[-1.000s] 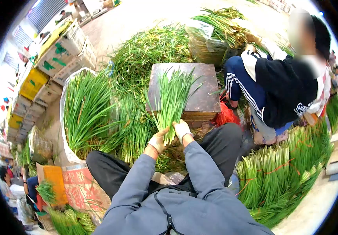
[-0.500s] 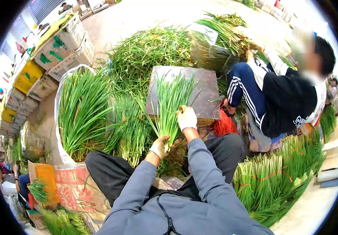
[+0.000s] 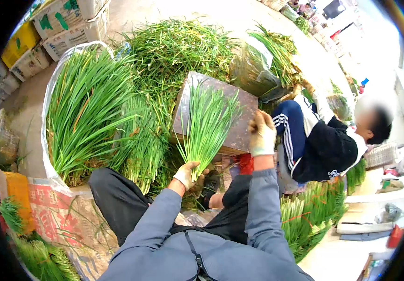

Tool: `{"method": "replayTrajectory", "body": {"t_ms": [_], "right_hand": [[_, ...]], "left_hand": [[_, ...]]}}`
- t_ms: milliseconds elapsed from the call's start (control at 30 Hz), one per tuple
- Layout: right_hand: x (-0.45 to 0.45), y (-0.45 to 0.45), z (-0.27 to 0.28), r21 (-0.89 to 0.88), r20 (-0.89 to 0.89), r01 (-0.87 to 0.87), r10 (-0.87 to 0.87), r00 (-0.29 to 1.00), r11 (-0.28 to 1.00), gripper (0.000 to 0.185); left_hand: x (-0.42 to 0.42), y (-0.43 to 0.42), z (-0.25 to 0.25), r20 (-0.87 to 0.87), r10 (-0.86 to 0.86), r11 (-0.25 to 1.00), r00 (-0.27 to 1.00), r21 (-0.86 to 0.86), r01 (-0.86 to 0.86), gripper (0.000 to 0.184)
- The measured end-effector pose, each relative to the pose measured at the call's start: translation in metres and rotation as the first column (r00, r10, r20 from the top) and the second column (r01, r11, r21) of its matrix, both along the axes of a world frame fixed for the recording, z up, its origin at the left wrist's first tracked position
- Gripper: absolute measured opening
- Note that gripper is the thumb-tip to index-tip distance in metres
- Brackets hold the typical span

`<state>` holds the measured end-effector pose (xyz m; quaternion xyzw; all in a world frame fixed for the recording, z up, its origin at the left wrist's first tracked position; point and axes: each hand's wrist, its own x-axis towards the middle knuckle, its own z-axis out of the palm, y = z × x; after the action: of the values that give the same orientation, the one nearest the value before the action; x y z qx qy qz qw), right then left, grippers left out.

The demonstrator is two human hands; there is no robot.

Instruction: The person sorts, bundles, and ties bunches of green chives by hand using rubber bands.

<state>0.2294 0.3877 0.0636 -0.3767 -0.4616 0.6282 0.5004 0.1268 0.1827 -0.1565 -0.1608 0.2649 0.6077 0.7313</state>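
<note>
My left hand [image 3: 188,176], in a pale work glove, is closed around the white stem ends of a bunch of Chinese chives [image 3: 207,124]. The green leaves fan out upward over a dark-topped box [image 3: 241,105]. Off to the right of the bunch, apart from it, my right hand [image 3: 262,132] is raised beside the box, also gloved. Its fingers are curled together, and anything between them is too small to make out. Red ties [image 3: 246,164] lie low by the box, partly hidden behind my knee.
A white sack of chives [image 3: 85,112] stands at left, with a loose heap [image 3: 178,51] behind the box. A seated co-worker [image 3: 328,140] is at right, above tied bundles [image 3: 312,210]. Stacked crates [image 3: 73,23] stand at upper left.
My right hand has let go of the leaves and moved right and up, away from the bunch. The left hand keeps its hold on the stems. My view has shifted to the right.
</note>
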Motion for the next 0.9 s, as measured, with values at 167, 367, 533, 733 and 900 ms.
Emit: {"method": "replayTrajectory", "body": {"t_ms": [167, 367, 533, 733, 900], "right_hand": [[0.068, -0.057, -0.054, 0.499, 0.801, -0.595, -0.073, 0.594, 0.63, 0.018], [0.05, -0.125, -0.11, -0.329, 0.825, -0.436, 0.479, 0.298, 0.838, 0.06], [0.006, -0.13, -0.148, 0.216, 0.916, -0.423, -0.033, 0.399, 0.88, 0.031], [0.008, -0.101, -0.18, 0.105, 0.955, -0.377, 0.013, 0.298, 0.92, 0.035], [0.011, -0.107, -0.161, 0.108, 0.866, -0.337, 0.077, 0.494, 0.935, 0.032]], "left_hand": [[0.001, 0.013, -0.011, 0.0, 0.043, 0.998, 0.999, 0.049, -0.043, 0.04], [0.017, 0.007, -0.003, -0.029, 0.219, 0.975, 0.975, -0.031, -0.22, 0.036], [0.011, 0.005, -0.023, -0.22, 0.042, 0.991, 0.975, -0.115, -0.069, 0.035], [0.007, 0.005, -0.063, -0.438, 0.066, 0.984, 0.896, 0.177, 0.014, 0.04], [0.01, 0.003, -0.01, 0.008, 0.101, 0.986, 0.995, 0.13, -0.102, 0.044]]}}
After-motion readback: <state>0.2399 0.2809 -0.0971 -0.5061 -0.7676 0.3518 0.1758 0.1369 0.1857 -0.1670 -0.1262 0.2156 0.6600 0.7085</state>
